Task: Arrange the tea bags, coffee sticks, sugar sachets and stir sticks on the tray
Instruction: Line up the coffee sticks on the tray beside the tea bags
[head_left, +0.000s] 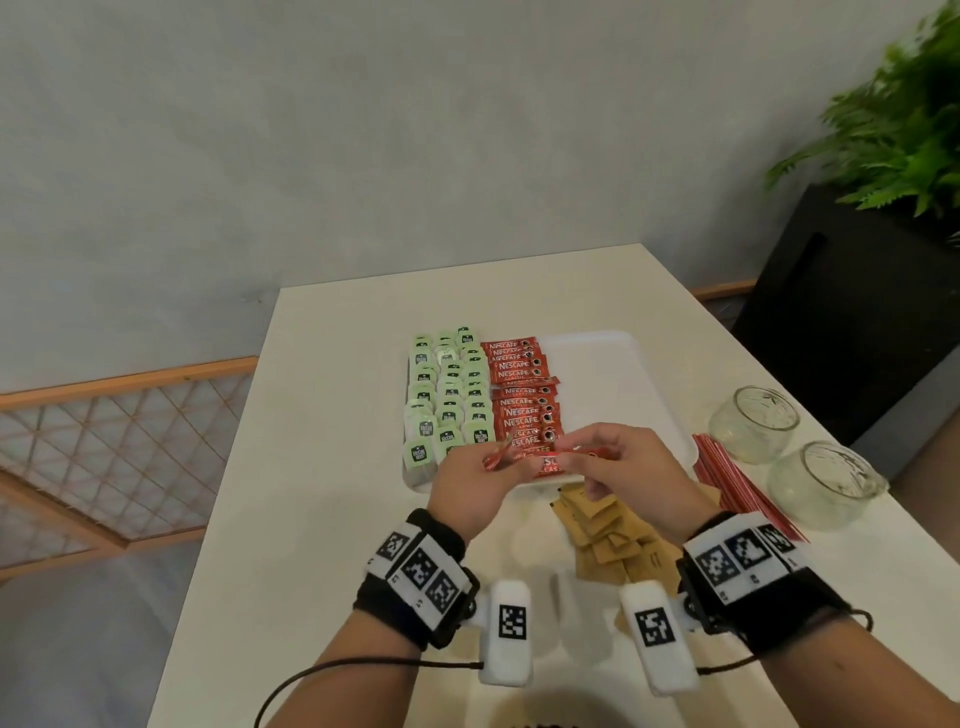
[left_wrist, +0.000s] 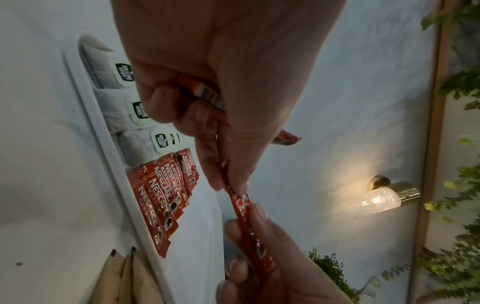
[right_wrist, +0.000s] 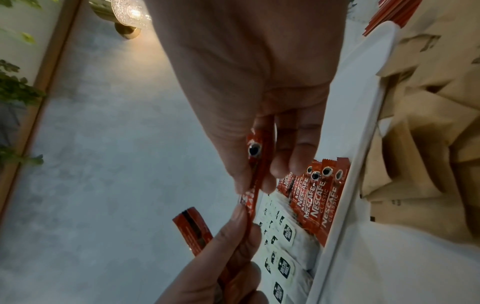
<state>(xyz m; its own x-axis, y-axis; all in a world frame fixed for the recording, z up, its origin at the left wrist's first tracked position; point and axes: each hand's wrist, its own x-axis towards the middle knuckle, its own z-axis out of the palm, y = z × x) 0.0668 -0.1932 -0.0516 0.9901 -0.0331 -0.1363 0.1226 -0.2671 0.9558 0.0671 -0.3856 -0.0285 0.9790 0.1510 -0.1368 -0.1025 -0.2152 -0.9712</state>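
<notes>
The white tray (head_left: 597, 364) holds rows of green-tagged tea bags (head_left: 447, 395) on its left and a column of red coffee sticks (head_left: 524, 400) beside them. Over the tray's near edge both hands share one red coffee stick (head_left: 566, 457). My left hand (head_left: 488, 462) grips its left end, with more sticks (left_wrist: 202, 92) curled in the palm. My right hand (head_left: 597, 457) pinches the other end (right_wrist: 255, 156) between thumb and fingers. Brown sugar sachets (head_left: 608, 530) lie in a loose pile on the table under the hands. Red stir sticks (head_left: 737, 483) lie right of the tray.
Two glass jars (head_left: 753, 423) (head_left: 826, 491) stand at the table's right edge beyond the stir sticks. The tray's right half is bare. A black planter (head_left: 831, 312) with a green plant (head_left: 893, 130) stands off the table's far right corner.
</notes>
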